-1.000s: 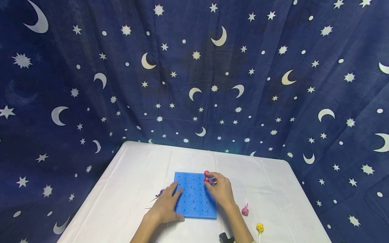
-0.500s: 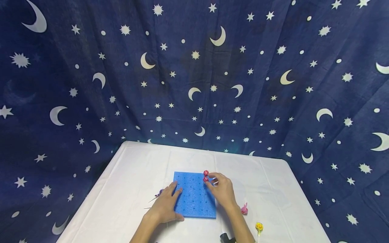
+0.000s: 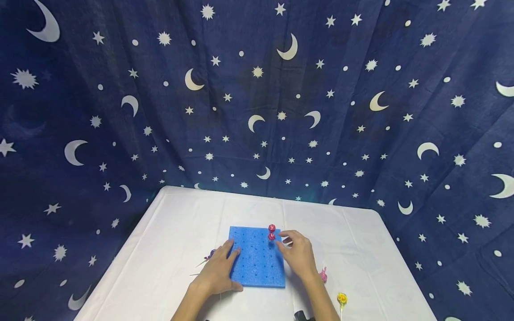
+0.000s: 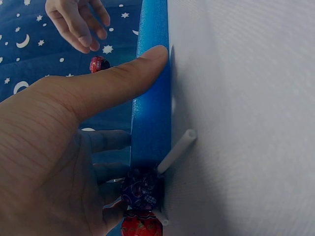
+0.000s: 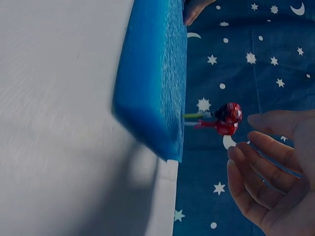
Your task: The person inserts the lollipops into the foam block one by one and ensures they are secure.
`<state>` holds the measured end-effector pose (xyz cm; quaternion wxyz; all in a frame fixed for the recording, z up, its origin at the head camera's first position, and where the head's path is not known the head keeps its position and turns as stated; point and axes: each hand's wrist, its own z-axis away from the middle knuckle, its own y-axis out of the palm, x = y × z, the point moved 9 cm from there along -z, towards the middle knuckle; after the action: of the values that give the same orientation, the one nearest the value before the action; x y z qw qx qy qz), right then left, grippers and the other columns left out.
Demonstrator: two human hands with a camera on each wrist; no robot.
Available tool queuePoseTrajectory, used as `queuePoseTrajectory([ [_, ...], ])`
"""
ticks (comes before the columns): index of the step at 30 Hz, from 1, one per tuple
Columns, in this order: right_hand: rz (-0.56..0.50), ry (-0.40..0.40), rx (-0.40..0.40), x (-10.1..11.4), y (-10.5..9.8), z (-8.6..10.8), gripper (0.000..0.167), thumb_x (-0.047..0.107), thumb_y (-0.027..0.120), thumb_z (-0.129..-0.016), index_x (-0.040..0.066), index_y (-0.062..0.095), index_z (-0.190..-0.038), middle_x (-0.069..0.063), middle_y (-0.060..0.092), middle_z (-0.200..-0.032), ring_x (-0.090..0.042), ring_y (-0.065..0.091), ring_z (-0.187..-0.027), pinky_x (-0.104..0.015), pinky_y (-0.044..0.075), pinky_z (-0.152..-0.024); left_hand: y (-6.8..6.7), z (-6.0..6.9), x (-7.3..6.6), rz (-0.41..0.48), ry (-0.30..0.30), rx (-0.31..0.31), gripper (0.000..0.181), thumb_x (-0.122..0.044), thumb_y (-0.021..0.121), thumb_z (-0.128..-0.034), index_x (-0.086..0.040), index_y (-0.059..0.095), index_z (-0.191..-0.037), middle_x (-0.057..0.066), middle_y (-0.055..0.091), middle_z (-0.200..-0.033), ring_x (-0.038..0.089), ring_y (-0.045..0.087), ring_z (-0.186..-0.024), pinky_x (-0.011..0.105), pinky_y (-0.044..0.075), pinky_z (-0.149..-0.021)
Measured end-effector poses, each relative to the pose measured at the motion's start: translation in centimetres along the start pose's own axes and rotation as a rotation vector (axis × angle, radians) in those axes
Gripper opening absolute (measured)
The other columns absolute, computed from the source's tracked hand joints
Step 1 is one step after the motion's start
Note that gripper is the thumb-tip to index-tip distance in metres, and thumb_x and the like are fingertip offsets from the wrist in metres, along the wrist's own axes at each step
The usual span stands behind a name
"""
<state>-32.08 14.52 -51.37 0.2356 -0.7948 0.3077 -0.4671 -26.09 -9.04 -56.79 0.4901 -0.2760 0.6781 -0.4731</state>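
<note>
A blue foam block (image 3: 257, 261) with small holes lies on the table. Two red-wrapped lollipops (image 3: 271, 228) stand upright in it near its far right corner; the right wrist view shows their sticks in the foam. Just right of them hovers my right hand (image 3: 299, 255), fingers loosely bent, holding nothing and apart from the candy. My left hand (image 3: 217, 273) rests along the block's left side, thumb (image 4: 118, 83) on the near edge. Beyond its palm in the left wrist view lie a purple-wrapped lollipop (image 4: 141, 191) and a red one (image 4: 141, 225), partly cut off.
Right of the block, a pink lollipop (image 3: 323, 274) lies partly behind my right forearm. Nearer is a yellow lollipop (image 3: 341, 298). A black object (image 3: 303, 316) shows at the bottom edge. A star-and-moon curtain (image 3: 257, 111) hangs behind the white table (image 3: 188, 218).
My right hand has let go of the nearer red lollipop and drawn slightly right, fingers spread wider. The lollipop stays standing in the foam. My left hand keeps its place.
</note>
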Motion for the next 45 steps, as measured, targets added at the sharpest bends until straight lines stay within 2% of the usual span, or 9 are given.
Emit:
queuePoseTrajectory([
  [11, 0.07, 0.061, 0.001, -1.5, -1.7, 1.1, 0.023, 0.018, 0.088, -0.083, 0.017, 0.079, -0.104, -0.003, 0.077, -0.098, -0.016, 0.073, -0.084, -0.041, 0.062, -0.075, 0.5, -0.2, 0.4, -0.021, -0.001, -0.004, 0.112, -0.058, 0.09, -0.0693, -0.003, 0.046, -0.156, 0.026, 0.027, -0.167, 0.045, 0.027, -0.154, 0.058, 0.028, -0.123],
  [18, 0.126, 0.142, 0.037, -2.6, -2.5, 2.1, 0.022, 0.02, 0.088, -0.082, 0.018, 0.079, -0.103, -0.004, 0.077, -0.1, -0.018, 0.073, -0.085, -0.043, 0.061, -0.074, 0.6, -0.4, 0.4, -0.029, 0.006, -0.004, 0.111, -0.058, 0.09, -0.0695, -0.003, 0.046, -0.155, 0.026, 0.027, -0.167, 0.045, 0.027, -0.154, 0.058, 0.029, -0.123],
  [26, 0.141, 0.229, 0.017, -4.2, -4.7, 3.3, 0.023, 0.016, 0.087, -0.08, 0.011, 0.08, -0.101, -0.008, 0.078, -0.094, -0.021, 0.074, -0.079, -0.045, 0.061, -0.07, 0.4, -0.4, 0.3, -0.024, 0.007, -0.005, 0.111, -0.057, 0.09, -0.0697, -0.002, 0.046, -0.155, 0.027, 0.027, -0.167, 0.046, 0.027, -0.154, 0.059, 0.029, -0.123],
  [31, 0.118, 0.27, 0.038, -5.6, -5.6, 4.3, 0.024, 0.013, 0.087, -0.08, 0.008, 0.079, -0.102, -0.004, 0.077, -0.084, -0.017, 0.072, -0.073, -0.039, 0.061, -0.066, 0.6, -0.3, 0.4, -0.022, -0.001, 0.007, 0.111, -0.058, 0.09, -0.0705, -0.002, 0.046, -0.156, 0.026, 0.026, -0.168, 0.046, 0.026, -0.154, 0.061, 0.03, -0.122],
  [35, 0.112, 0.293, 0.056, -6.3, -6.1, 4.8, 0.026, 0.012, 0.086, -0.081, 0.004, 0.078, -0.105, -0.009, 0.078, -0.088, -0.015, 0.072, -0.07, -0.033, 0.061, -0.061, 0.5, -0.3, 0.4, -0.025, -0.001, 0.002, 0.11, -0.057, 0.09, -0.0702, -0.002, 0.046, -0.155, 0.026, 0.026, -0.168, 0.046, 0.027, -0.154, 0.062, 0.03, -0.122],
  [37, 0.109, 0.325, 0.065, -6.8, -6.5, 5.1, 0.027, 0.013, 0.085, -0.082, 0.004, 0.077, -0.106, -0.011, 0.079, -0.092, -0.013, 0.071, -0.066, -0.03, 0.06, -0.058, 0.5, -0.3, 0.4, -0.02, -0.001, 0.003, 0.111, -0.057, 0.09, -0.0702, -0.003, 0.046, -0.156, 0.026, 0.026, -0.168, 0.046, 0.027, -0.154, 0.062, 0.03, -0.122],
  [39, 0.11, 0.368, 0.076, -7.3, -6.8, 5.5, 0.028, 0.014, 0.084, -0.083, 0.004, 0.077, -0.108, -0.01, 0.079, -0.089, -0.01, 0.068, -0.06, -0.029, 0.057, -0.057, 0.6, -0.3, 0.4, -0.02, 0.001, 0.006, 0.111, -0.057, 0.09, -0.0702, -0.002, 0.046, -0.156, 0.026, 0.026, -0.168, 0.046, 0.026, -0.154, 0.061, 0.03, -0.122],
  [42, 0.119, 0.414, 0.087, -7.9, -7.4, 6.1, 0.029, 0.014, 0.083, -0.083, 0.003, 0.077, -0.109, -0.01, 0.079, -0.092, -0.01, 0.067, -0.058, -0.032, 0.057, -0.058, 0.7, -0.2, 0.3, -0.024, 0.003, 0.006, 0.111, -0.057, 0.09, -0.0701, -0.002, 0.046, -0.156, 0.026, 0.026, -0.168, 0.045, 0.026, -0.154, 0.06, 0.03, -0.122],
  [45, 0.161, 0.428, 0.08, -8.3, -8.0, 6.5, 0.029, 0.014, 0.083, -0.082, 0.003, 0.077, -0.108, -0.013, 0.079, -0.096, -0.013, 0.07, -0.065, -0.038, 0.058, -0.063, 0.6, -0.2, 0.3, -0.028, 0.007, 0.0, 0.111, -0.057, 0.09, -0.0698, -0.002, 0.047, -0.155, 0.026, 0.027, -0.167, 0.045, 0.027, -0.154, 0.06, 0.03, -0.122],
])
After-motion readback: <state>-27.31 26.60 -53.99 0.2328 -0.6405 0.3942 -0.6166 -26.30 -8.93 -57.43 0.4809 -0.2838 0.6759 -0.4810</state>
